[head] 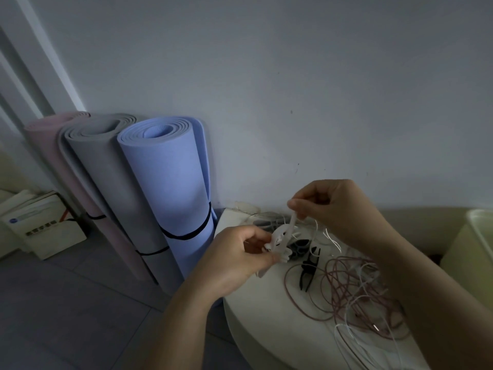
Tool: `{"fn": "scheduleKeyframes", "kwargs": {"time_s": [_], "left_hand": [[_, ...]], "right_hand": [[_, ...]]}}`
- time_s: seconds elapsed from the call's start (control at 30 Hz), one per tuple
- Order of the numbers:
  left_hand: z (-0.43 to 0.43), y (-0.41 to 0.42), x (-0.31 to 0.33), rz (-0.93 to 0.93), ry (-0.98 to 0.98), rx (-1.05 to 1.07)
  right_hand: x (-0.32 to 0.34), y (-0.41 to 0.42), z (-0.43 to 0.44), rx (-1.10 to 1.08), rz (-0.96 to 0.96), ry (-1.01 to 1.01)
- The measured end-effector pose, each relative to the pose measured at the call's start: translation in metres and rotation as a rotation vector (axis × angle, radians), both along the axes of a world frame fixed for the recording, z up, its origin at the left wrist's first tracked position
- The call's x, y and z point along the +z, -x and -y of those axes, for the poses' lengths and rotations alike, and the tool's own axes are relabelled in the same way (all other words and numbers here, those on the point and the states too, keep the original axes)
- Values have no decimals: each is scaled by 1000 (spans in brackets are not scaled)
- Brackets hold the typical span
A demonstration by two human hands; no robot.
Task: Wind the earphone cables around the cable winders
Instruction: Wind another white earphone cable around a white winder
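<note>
Mats (pixel 170 182) stand rolled at my nine o'clock, pink, grey and blue, leaning on the wall. Next, at six o'clock, my left hand (pixel 234 263) has its fingers (pixel 256 240) curled, pinching the lower part of a white winder (pixel 281 239) held above the surface (pixel 266 316). My right hand (pixel 338 206), at the winder's one o'clock, pinches its top strip. Below, at four o'clock, a black winder (pixel 309 268) lies beside loops of brown cable (pixel 346 284) tangled with white cable (pixel 354 340). A cream bin (pixel 474 249) sits at three o'clock.
</note>
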State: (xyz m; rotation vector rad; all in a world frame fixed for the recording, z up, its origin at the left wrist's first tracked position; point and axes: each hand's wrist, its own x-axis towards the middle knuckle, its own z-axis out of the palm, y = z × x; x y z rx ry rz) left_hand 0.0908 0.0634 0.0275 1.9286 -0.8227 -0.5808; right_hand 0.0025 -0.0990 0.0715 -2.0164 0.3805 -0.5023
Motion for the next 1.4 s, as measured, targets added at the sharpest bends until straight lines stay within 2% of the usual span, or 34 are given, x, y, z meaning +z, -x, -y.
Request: {"fn": "scheduleKeyframes", "kwargs": {"time_s": [0.1, 0.2, 0.33, 0.5, 0.63, 0.73, 0.83, 0.97, 1.07, 1.17, 1.4], "left_hand": [[-3, -1, 1, -30, -7, -41], [-6, -4, 3, -73, 25, -54], [-6, -1, 6, -205, 109, -151], [-5, -2, 7, -356, 337, -157], [0, -6, 3, -510, 563, -11], [3, -5, 4, -642, 707, 159], [3, -8, 4, -689, 761, 277], [3, -13, 2, -748, 819, 398], [1, -15, 1, -807, 839, 424], [0, -14, 1, -868, 837, 408], [6, -15, -6, -855, 837, 470]], "right_hand": [[-2, -1, 1, -6, 7, -29], [-4, -1, 4, -16, 57, -141], [-9, -3, 5, -13, 107, -246], [-34, -14, 4, 8, 20, -450], [-50, -24, -10, 71, -42, -498], [-54, -28, -30, 66, -53, -357], [-55, -31, -41, 66, -51, -147], [-54, -30, -46, 102, -45, 18], [-54, -29, -47, 147, -93, 138], [-54, -29, -44, 139, -106, 167], [-57, -29, -44, 227, -160, 423]]}}
